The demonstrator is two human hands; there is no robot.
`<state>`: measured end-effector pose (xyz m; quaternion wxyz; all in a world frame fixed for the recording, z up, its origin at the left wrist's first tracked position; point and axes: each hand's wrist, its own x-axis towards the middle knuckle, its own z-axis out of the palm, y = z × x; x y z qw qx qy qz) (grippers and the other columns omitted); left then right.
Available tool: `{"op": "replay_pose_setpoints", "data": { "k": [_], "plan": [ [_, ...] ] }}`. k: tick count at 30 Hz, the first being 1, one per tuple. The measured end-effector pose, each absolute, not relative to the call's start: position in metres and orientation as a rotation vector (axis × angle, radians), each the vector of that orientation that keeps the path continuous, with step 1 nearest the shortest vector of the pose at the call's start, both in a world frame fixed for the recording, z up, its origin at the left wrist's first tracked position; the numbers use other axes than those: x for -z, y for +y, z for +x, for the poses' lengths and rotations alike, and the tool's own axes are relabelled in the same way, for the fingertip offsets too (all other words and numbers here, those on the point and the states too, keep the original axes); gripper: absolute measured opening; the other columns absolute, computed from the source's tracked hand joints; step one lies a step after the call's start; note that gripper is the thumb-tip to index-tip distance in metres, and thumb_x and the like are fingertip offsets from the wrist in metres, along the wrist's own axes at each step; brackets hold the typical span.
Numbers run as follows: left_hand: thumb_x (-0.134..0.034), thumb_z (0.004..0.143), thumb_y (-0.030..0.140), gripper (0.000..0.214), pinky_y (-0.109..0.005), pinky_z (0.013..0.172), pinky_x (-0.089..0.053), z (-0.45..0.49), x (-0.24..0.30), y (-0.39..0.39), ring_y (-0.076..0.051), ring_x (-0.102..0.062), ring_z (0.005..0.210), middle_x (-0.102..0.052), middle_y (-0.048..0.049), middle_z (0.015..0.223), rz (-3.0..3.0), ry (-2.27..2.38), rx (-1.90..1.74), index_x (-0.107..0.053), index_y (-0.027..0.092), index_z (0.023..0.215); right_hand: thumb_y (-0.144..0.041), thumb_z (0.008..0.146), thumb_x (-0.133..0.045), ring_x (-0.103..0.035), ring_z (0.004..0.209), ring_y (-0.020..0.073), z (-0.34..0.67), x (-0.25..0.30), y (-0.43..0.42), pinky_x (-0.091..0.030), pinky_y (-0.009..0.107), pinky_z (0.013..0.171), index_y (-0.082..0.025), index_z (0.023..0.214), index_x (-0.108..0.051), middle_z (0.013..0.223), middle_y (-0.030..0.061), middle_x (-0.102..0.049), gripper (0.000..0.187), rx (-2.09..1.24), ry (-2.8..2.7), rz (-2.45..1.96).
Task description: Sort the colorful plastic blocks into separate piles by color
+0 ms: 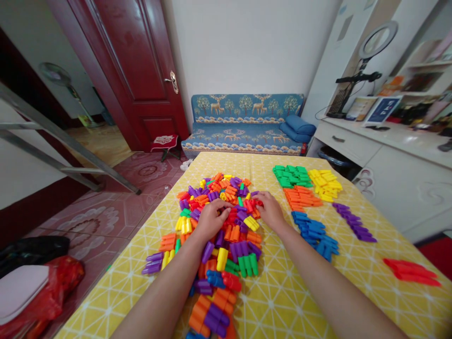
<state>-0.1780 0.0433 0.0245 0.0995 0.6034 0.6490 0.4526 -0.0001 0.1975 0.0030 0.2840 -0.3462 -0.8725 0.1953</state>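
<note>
A mixed heap of bullet-shaped plastic building blocks (243, 248) in orange, purple, red, yellow, green and blue covers the middle of the table. My left hand (213, 217) lies over the heap, fingers bent and thumb curled in; whatever is between them is hidden. At the heap's right edge, my right hand (270, 210) has its fingers closed around a red block (260, 203). On the right, blocks lie grouped by colour: green blocks (291, 177), yellow blocks (325, 183), orange blocks (302, 197), blue blocks (314, 234), purple blocks (354, 222) and red blocks (409, 271).
The table has a yellow patterned cloth (282, 301). Beyond it stands a blue sofa (243, 132). A white cabinet (399, 179) with a ring light (378, 40) is to the right. A metal ladder (81, 150) and a red bag (65, 282) are at left.
</note>
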Motion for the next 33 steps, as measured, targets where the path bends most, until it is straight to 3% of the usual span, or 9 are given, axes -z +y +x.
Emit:
{"op": "replay_pose_setpoints", "data": {
  "k": [4, 9, 14, 17, 23, 29, 33],
  "plan": [
    [-0.056, 0.085, 0.017, 0.02, -0.03, 0.081, -0.049, -0.178, -0.024, 0.044, -0.018, -0.064, 0.088, -0.07, -0.005, 0.094, 1.789, 1.923, -1.333, -0.072, 0.02, 0.095, -0.013, 0.08, -0.052, -0.06, 0.105, 0.0213, 0.007, 0.001, 0.187, -0.045, 0.039, 0.096, -0.02, 0.101, -0.067, 0.109, 0.0078, -0.067, 0.027, -0.783, -2.258, -0.847],
    [-0.055, 0.086, 0.023, 0.021, -0.031, 0.081, -0.049, -0.175, -0.029, 0.041, -0.019, -0.064, 0.089, -0.071, -0.0056, 0.097, 1.796, 1.946, -1.295, -0.071, 0.02, 0.099, -0.018, 0.075, -0.056, -0.058, 0.114, 0.0221, 0.007, 0.01, 0.163, -0.044, 0.042, 0.1, -0.023, 0.118, -0.058, 0.123, 0.0065, -0.063, 0.044, -1.086, -1.995, -0.786],
    [-0.062, 0.068, 0.01, 0.044, -0.037, 0.096, -0.046, -0.172, -0.035, 0.037, -0.024, -0.061, 0.105, -0.069, -0.0046, 0.111, 1.992, 1.914, -1.134, -0.069, 0.024, 0.109, -0.014, 0.069, -0.055, -0.058, 0.115, 0.0216, 0.008, 0.01, 0.145, -0.047, 0.039, 0.098, -0.024, 0.119, -0.056, 0.127, 0.0057, -0.06, 0.05, -1.249, -1.886, -0.701],
    [-0.058, 0.063, 0.003, 0.054, -0.038, 0.098, -0.045, -0.173, -0.032, 0.037, -0.024, -0.061, 0.107, -0.068, -0.0048, 0.114, 1.996, 1.892, -1.126, -0.069, 0.023, 0.111, -0.014, 0.068, -0.054, -0.058, 0.114, 0.0226, 0.009, 0.006, 0.144, -0.047, 0.039, 0.097, -0.024, 0.116, -0.058, 0.125, 0.0057, -0.06, 0.05, -1.215, -1.891, -0.675],
    [-0.054, 0.071, 0.0, 0.041, -0.037, 0.094, -0.048, -0.175, -0.028, 0.04, -0.021, -0.063, 0.102, -0.069, -0.0068, 0.107, 1.774, 1.84, -1.371, -0.07, 0.02, 0.104, -0.012, 0.067, -0.055, -0.051, 0.12, 0.0237, 0.006, 0.004, 0.143, -0.037, 0.042, 0.107, -0.024, 0.109, -0.062, 0.121, 0.0067, -0.059, 0.044, -0.959, -1.952, -0.615],
    [-0.053, 0.075, -0.001, 0.035, -0.035, 0.094, -0.048, -0.178, -0.028, 0.042, -0.019, -0.061, 0.103, -0.066, -0.0071, 0.106, 1.715, 1.835, -1.522, -0.072, 0.02, 0.095, -0.018, 0.077, -0.059, -0.044, 0.128, 0.0261, 0.009, -0.013, 0.126, -0.033, 0.046, 0.11, -0.025, 0.118, -0.059, 0.134, 0.0089, -0.05, 0.042, -0.765, -2.007, -0.557],
    [-0.054, 0.079, 0.003, 0.029, -0.036, 0.094, -0.048, -0.179, -0.025, 0.043, -0.02, -0.061, 0.102, -0.066, -0.0071, 0.105, 1.678, 1.858, -1.55, -0.072, 0.019, 0.094, -0.011, 0.074, -0.057, -0.051, 0.117, 0.0242, 0.013, -0.042, 0.106, -0.036, 0.045, 0.105, -0.029, 0.113, -0.063, 0.123, 0.0047, -0.059, 0.043, -0.746, -2.22, -0.331]
  ]
}}
